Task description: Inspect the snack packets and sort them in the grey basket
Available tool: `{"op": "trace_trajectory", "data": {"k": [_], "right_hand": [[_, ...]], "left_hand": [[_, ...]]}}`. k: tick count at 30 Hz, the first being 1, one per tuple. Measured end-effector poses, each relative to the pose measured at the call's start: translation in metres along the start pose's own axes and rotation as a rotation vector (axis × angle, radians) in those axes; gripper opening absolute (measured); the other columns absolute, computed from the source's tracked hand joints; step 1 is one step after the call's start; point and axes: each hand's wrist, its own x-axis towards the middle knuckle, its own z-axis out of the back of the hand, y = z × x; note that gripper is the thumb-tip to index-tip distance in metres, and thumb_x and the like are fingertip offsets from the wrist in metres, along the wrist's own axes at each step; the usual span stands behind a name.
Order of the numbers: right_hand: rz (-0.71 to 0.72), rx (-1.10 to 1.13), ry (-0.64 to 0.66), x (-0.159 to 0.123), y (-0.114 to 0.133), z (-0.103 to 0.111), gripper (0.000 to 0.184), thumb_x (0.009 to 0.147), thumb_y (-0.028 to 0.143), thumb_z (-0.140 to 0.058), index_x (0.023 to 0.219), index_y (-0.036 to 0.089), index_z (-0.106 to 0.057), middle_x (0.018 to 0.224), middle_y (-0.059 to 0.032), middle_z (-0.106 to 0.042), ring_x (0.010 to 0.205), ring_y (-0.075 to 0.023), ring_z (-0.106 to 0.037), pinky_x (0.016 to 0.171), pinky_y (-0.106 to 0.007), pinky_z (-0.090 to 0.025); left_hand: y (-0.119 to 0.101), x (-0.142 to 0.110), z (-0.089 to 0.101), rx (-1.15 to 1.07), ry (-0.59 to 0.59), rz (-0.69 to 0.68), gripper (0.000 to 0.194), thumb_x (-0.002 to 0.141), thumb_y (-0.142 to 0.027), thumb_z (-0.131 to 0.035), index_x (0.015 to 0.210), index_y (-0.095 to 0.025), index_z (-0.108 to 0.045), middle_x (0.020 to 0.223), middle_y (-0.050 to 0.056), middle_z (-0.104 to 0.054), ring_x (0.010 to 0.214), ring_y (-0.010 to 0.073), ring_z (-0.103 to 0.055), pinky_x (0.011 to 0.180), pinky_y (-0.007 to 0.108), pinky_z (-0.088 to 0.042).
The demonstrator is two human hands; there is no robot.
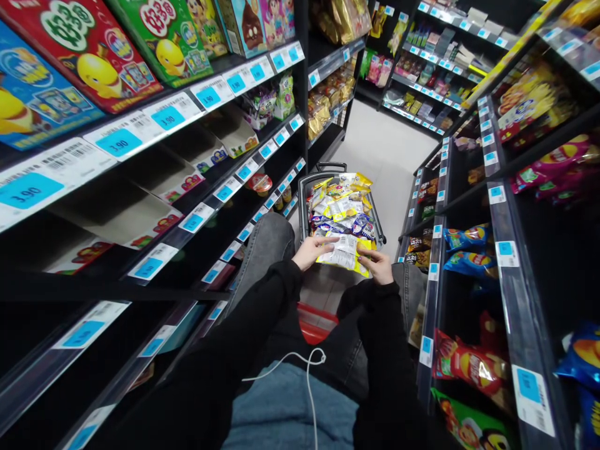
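Observation:
Between my hands is a yellow-and-white snack bag (345,255), its printed back with a barcode facing up. My left hand (314,251) grips the bag's left side, fingers reaching over its top. At the right edge, my right hand (376,264) pinches the bag with thumb and fingers. Just beyond lies a heap of snack packets (344,203), yellow, silver and blue, in a dark shopping basket (304,206). The bag is at the basket's near end, partly over the packets, hiding that rim.
Shelves flank me closely. On the left are boxed snacks (180,53) above open cardboard trays (135,215); on the right, red chip bags (473,369) and blue chip bags (466,237). Something red (316,322) sits between my legs. A white cable (312,387) hangs over my lap.

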Motion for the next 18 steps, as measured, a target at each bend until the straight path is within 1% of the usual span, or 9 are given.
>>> {"op": "trace_trajectory", "data": {"k": [3,6,8,11,15,18], "right_hand": [[0.028,-0.071,-0.065,-0.001,0.003,-0.001,0.023,0.055,0.037,-0.076,0.07,0.02,-0.072,0.073,-0.0037,-0.072,0.074,-0.0218,-0.063,0.074,-0.037,-0.049],[0.072,-0.186,-0.105,0.0,0.005,-0.005,0.021,0.061,0.039,-0.069,0.065,0.019,-0.068,0.065,-0.0018,-0.067,0.066,-0.0183,-0.059,0.066,-0.033,-0.046],[0.102,-0.263,-0.107,0.001,0.004,-0.007,0.022,0.066,0.04,-0.065,0.063,0.019,-0.064,0.061,-0.0002,-0.062,0.062,-0.0162,-0.054,0.062,-0.03,-0.042],[0.114,-0.342,-0.089,0.003,0.002,-0.011,0.024,0.07,0.042,-0.059,0.062,0.019,-0.057,0.06,0.001,-0.057,0.061,-0.0149,-0.05,0.061,-0.029,-0.039],[0.112,-0.386,-0.061,0.002,0.0,-0.013,0.026,0.073,0.043,-0.056,0.061,0.02,-0.05,0.058,0.0025,-0.052,0.058,-0.0134,-0.046,0.058,-0.028,-0.035],[0.121,-0.391,-0.063,0.002,0.001,-0.014,0.029,0.073,0.044,-0.057,0.059,0.021,-0.047,0.055,0.0039,-0.047,0.055,-0.012,-0.041,0.056,-0.027,-0.033]], "left_hand": [[-0.003,0.001,0.002,0.168,-0.034,-0.044,0.039,0.06,-0.035,-0.072,0.091,-0.011,-0.073,0.088,0.009,-0.071,0.082,0.0208,-0.062,0.075,0.028,-0.046],[-0.004,0.002,0.002,0.301,-0.086,-0.092,0.027,0.064,-0.034,-0.069,0.078,-0.012,-0.075,0.074,0.006,-0.071,0.074,0.0188,-0.06,0.07,0.026,-0.044],[-0.003,0.003,0.002,0.363,-0.122,-0.105,0.026,0.064,-0.035,-0.068,0.073,-0.012,-0.074,0.066,0.004,-0.068,0.065,0.0163,-0.057,0.063,0.025,-0.041],[0.0,0.005,0.002,0.41,-0.157,-0.1,0.026,0.065,-0.035,-0.067,0.068,-0.01,-0.072,0.056,0.001,-0.062,0.056,0.0126,-0.051,0.056,0.023,-0.036],[0.002,0.008,0.003,0.418,-0.178,-0.094,0.026,0.065,-0.035,-0.065,0.06,-0.01,-0.067,0.049,-0.002,-0.054,0.052,0.0096,-0.044,0.053,0.021,-0.033],[0.005,0.008,0.003,0.374,-0.196,-0.079,0.03,0.065,-0.039,-0.065,0.055,-0.011,-0.062,0.049,-0.003,-0.051,0.051,0.0087,-0.042,0.049,0.02,-0.031]]}}
